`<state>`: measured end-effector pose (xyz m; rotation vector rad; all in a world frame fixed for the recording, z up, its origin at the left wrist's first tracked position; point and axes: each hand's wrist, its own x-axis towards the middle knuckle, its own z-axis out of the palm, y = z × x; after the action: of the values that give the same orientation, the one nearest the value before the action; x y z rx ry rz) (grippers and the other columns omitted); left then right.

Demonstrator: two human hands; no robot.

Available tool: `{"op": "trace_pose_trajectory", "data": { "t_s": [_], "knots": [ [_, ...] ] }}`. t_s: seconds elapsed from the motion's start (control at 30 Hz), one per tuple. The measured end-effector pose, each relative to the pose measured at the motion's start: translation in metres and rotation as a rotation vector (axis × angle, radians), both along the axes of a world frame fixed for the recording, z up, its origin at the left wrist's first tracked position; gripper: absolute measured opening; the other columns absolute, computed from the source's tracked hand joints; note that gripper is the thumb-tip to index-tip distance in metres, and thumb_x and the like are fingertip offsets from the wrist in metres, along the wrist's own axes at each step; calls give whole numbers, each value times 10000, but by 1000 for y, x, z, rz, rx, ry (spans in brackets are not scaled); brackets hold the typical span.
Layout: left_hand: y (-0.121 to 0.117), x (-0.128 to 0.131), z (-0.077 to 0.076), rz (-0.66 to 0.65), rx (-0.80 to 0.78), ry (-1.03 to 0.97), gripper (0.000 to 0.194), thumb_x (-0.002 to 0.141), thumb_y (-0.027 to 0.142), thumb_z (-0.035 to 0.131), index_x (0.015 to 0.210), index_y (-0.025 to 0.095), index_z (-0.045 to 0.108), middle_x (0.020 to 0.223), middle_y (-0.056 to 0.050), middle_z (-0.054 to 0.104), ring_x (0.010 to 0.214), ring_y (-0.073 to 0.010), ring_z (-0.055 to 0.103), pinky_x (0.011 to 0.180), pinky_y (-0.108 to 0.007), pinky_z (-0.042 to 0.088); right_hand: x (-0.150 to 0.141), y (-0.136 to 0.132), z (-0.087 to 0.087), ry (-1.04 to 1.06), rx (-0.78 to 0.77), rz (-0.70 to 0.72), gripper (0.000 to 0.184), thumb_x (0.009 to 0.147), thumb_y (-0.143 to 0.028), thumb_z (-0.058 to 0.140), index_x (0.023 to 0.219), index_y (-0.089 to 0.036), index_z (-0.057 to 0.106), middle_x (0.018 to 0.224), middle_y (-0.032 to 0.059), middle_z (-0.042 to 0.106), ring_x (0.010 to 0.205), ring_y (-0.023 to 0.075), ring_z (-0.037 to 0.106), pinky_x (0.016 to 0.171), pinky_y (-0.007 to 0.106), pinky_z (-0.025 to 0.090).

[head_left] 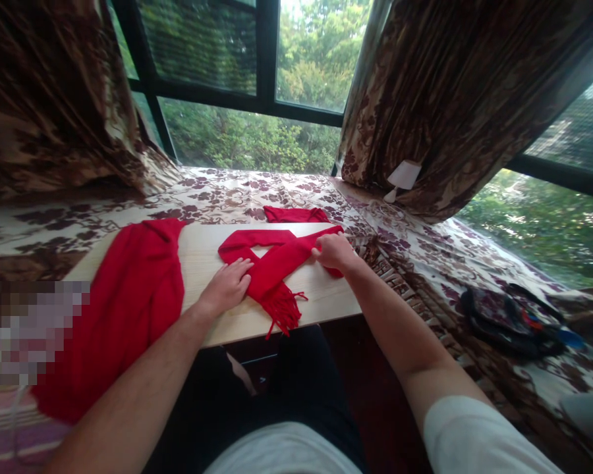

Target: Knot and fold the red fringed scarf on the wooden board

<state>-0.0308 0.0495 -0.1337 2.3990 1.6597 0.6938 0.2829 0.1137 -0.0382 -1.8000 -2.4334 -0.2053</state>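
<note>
Leafy windows back the small table (pixel 212 260), where a red scarf (pixel 271 266) lies mid-table; the left hand (pixel 227 286) flat, fingers spread, pins it while the right hand (pixel 332 252) pinches its far fold.

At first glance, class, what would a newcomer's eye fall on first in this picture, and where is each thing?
The bright red fringed scarf on the pale wooden board draws the eye first, with the left hand pressed flat on it and the right hand gripping its far end. A larger red cloth drapes over the board's left edge. Behind, brown floral curtains frame windows onto green trees.
</note>
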Motion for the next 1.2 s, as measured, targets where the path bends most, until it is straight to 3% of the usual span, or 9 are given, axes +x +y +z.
{"op": "trace_pose_trajectory", "data": {
  "t_s": [0.07, 0.2, 0.33, 0.47, 0.57, 0.73, 0.97, 1.07, 1.2],
  "knots": [
    [0, 0, 1, 3, -3, 0, 499, 975, 322, 354, 1397, 174, 573, 1492, -102, 529, 1431, -264, 425, 1194, -487, 311, -25, -5, -10, -14, 95, -26, 381, 917, -439, 551, 1049, -146, 755, 1174, 171, 708, 1191, 319, 562, 1151, 511, 227],
    [-2, 2, 4, 8, -24, 13, 511, 977, 314, 340, 1415, 162, 553, 1505, -100, 514, 1443, -258, 408, 1205, -484, 289, -64, -13, -33, 112, 113, -19, 612, 968, -560, 437, 1422, -168, 555, 1502, 166, 495, 1377, 320, 415, 1167, 501, 232],
    [-4, 4, 7, 7, -29, 13, 510, 972, 324, 359, 1413, 158, 554, 1507, -98, 513, 1441, -257, 410, 1205, -476, 293, -83, -17, -53, 169, -43, 1, 756, 954, -691, 342, 1596, -297, 268, 1674, 86, 197, 1524, 335, 164, 1193, 563, 144],
    [-4, 4, 7, 22, -26, 1, 498, 961, 330, 393, 1397, 168, 572, 1497, -92, 527, 1439, -249, 413, 1211, -456, 289, -87, -16, -68, 178, -199, -26, 805, 936, -753, 267, 1612, -320, 197, 1689, 76, 127, 1539, 358, 84, 1189, 627, 56],
    [-3, 4, 7, 23, -31, 3, 499, 952, 320, 411, 1395, 159, 576, 1497, -98, 525, 1437, -248, 414, 1213, -446, 287, -85, -16, -72, 220, -171, -29, 733, 967, -692, 271, 1603, -329, 234, 1682, 64, 166, 1535, 349, 118, 1188, 636, 73],
    [-3, 3, 9, 17, -54, 10, 507, 962, 309, 404, 1431, 180, 546, 1517, -89, 503, 1453, -245, 390, 1215, -449, 280, -79, -20, -71, 334, 0, -42, 523, 1021, -345, 291, 1528, -298, 411, 1644, 41, 295, 1505, 250, 227, 1203, 586, 151],
    [-4, 1, 11, 0, -61, 26, 504, 973, 318, 388, 1446, 229, 538, 1532, -57, 489, 1460, -234, 379, 1218, -448, 275, -78, 3, -61, 312, -100, 77, 432, 990, -430, 423, 1394, -357, 560, 1618, 27, 340, 1503, 298, 214, 1167, 690, 88],
    [-4, 2, 12, 8, -55, 21, 505, 967, 319, 389, 1433, 205, 549, 1520, -71, 502, 1450, -238, 395, 1212, -451, 287, -77, 16, -48, 251, -133, 190, 320, 929, -340, 513, 1190, -256, 679, 1454, 78, 538, 1405, 285, 384, 1176, 619, 179],
    [-4, 2, 12, 10, -39, -1, 499, 956, 328, 409, 1405, 185, 572, 1497, -93, 527, 1440, -257, 410, 1203, -463, 306, -76, 24, -25, 212, -132, 260, 272, 900, -254, 493, 1072, -173, 688, 1083, 85, 716, 1051, 228, 625, 1099, 441, 356]
  ]
}}
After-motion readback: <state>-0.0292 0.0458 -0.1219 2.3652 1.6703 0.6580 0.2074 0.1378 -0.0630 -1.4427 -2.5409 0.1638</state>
